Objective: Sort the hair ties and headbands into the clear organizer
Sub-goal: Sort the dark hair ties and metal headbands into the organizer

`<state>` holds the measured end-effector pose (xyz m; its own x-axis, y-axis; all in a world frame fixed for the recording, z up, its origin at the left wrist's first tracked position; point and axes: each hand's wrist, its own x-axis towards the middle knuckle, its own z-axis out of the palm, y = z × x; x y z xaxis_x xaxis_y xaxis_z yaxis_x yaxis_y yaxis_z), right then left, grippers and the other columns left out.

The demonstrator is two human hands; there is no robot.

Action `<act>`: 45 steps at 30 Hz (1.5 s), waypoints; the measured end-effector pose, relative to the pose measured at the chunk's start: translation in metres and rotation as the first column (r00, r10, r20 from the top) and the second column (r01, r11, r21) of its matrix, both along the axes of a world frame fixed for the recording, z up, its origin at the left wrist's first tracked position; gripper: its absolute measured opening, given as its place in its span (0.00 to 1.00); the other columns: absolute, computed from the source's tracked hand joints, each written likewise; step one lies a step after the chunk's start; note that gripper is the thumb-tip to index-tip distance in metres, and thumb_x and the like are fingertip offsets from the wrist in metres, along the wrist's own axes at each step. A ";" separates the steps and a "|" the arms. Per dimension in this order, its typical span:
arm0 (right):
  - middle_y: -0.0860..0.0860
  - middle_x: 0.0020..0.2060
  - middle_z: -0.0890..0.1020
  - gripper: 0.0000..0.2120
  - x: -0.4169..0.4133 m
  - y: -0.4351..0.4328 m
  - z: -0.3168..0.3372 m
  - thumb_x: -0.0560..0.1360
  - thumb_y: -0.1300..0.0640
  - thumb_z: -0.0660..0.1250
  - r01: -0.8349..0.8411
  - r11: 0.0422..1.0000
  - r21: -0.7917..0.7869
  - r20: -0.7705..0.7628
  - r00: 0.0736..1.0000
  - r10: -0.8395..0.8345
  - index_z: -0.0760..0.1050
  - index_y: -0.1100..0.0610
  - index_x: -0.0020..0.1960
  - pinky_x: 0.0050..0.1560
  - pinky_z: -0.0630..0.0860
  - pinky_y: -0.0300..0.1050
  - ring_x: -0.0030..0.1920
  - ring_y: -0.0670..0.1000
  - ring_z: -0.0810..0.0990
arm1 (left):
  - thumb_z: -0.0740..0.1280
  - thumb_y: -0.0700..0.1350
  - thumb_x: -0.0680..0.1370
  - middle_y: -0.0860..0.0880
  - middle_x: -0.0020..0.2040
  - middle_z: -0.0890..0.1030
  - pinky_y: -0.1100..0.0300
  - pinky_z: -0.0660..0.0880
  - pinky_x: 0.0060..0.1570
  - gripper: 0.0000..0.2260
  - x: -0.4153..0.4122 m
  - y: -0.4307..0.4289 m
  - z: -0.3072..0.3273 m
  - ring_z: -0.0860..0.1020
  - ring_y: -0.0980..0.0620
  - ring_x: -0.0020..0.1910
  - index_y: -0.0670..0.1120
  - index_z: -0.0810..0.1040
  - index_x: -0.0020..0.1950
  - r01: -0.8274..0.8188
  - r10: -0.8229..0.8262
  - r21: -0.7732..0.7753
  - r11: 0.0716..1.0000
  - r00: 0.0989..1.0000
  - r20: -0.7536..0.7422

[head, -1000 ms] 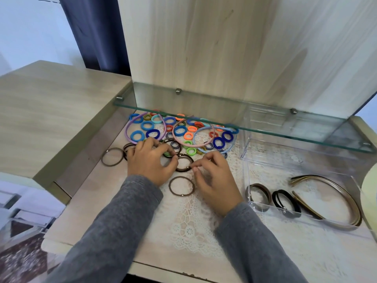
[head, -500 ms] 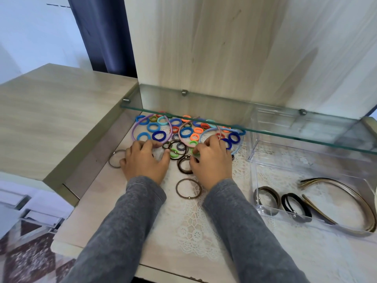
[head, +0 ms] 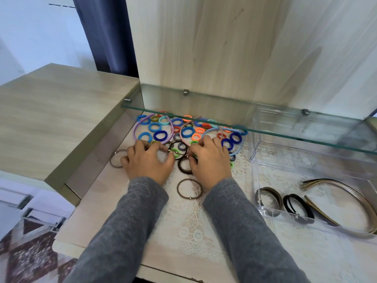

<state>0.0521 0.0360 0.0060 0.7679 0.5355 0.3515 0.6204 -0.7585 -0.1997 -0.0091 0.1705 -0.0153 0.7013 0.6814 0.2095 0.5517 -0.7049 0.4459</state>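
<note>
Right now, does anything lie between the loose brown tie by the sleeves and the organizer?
Yes. The right sleeve lies across the lace mat between the brown tie and the clear organizer; nothing else visible blocks that stretch.

A pale wooden table (head: 98, 211) lies in front of me, with a white lace mat (head: 195, 231) spread from its near edge towards the back. Over the far edge a glass shelf (head: 224, 111) rests on small metal pegs (head: 185, 92) set in an upright wooden panel (head: 224, 48). Past the table's left edge a wooden cabinet top (head: 57, 111) stands higher than the table. Behind it hangs a dark blue curtain (head: 106, 33) against a white wall (head: 36, 33). Below the near left corner I see a patterned floor (head: 26, 252).
</note>
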 end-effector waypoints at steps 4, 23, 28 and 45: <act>0.50 0.46 0.76 0.05 0.001 -0.005 -0.003 0.74 0.55 0.66 -0.011 0.987 0.162 -0.055 0.998 0.020 0.78 0.54 0.48 0.50 0.72 0.51 0.50 0.53 0.71 | 0.66 0.59 0.72 0.54 0.53 0.71 0.51 0.60 0.56 0.08 0.000 0.002 0.000 0.67 0.49 0.57 0.58 0.79 0.48 -0.001 0.006 -0.084 0.996 0.998 0.056; 0.46 0.41 0.73 0.01 -0.043 -0.058 -0.024 0.70 0.57 0.71 -0.318 0.813 0.487 -0.031 0.924 0.380 0.80 0.55 0.40 0.44 0.71 0.44 0.43 0.49 0.72 | 0.71 0.45 0.74 0.57 0.45 0.80 0.64 0.73 0.50 0.05 -0.034 -0.004 -0.001 0.76 0.61 0.46 0.45 0.82 0.47 0.473 -0.543 0.287 0.833 0.601 0.586; 0.45 0.41 0.73 0.02 -0.047 -0.062 -0.027 0.68 0.58 0.72 -0.327 0.847 0.419 -0.028 0.928 0.372 0.81 0.53 0.41 0.43 0.70 0.45 0.43 0.47 0.71 | 0.71 0.42 0.74 0.53 0.43 0.83 0.49 0.76 0.42 0.01 -0.048 -0.005 -0.007 0.81 0.52 0.43 0.46 0.82 0.45 0.525 -0.647 0.380 0.761 0.574 0.503; 0.49 0.45 0.71 0.11 -0.011 -0.037 -0.011 0.75 0.56 0.66 -0.110 0.965 0.237 -0.105 0.985 0.138 0.81 0.53 0.56 0.51 0.71 0.46 0.50 0.51 0.70 | 0.66 0.47 0.75 0.59 0.44 0.81 0.50 0.76 0.42 0.03 -0.061 -0.009 -0.025 0.80 0.55 0.43 0.53 0.80 0.45 0.703 -0.738 0.246 0.667 0.580 0.345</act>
<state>0.0412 -0.0011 -0.0048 0.7444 0.5453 0.3854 0.6677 -0.6020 -0.4380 -0.0704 0.1615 -0.0402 0.7993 -0.0418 0.5995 -0.3592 -0.8330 0.4208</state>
